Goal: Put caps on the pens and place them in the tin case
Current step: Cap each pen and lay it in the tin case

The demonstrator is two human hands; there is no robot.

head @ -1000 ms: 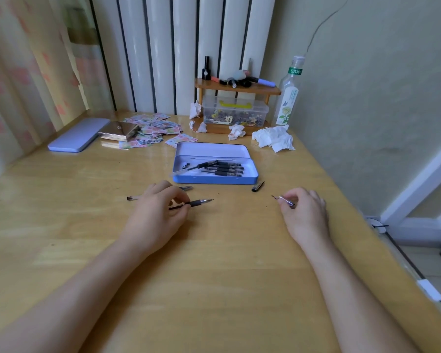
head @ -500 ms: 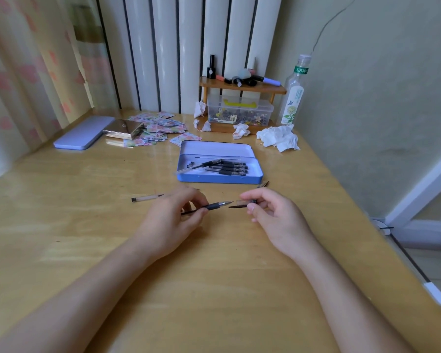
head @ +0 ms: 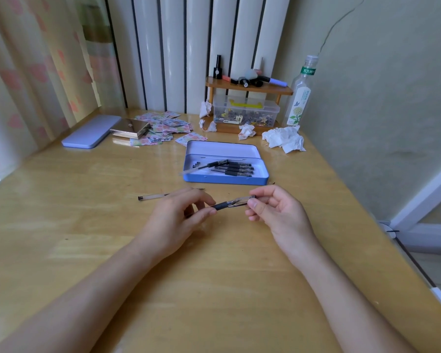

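Observation:
My left hand grips a black-gripped pen by its barrel, just above the wooden table. My right hand pinches a clear cap that sits over the pen's tip. Behind my hands stands the open blue tin case with several capped pens lying inside. Another clear pen lies on the table behind my left hand, partly hidden by my fingers.
The tin's lid lies at the far left, beside a gold box and scattered stickers. At the back are a wooden shelf, a clear box, crumpled tissues and a bottle. The wall is on the right.
My right hand brought the cap from the right side over to the pen in my left hand; the cap now sits over the tip. My left hand lifted the pen slightly.

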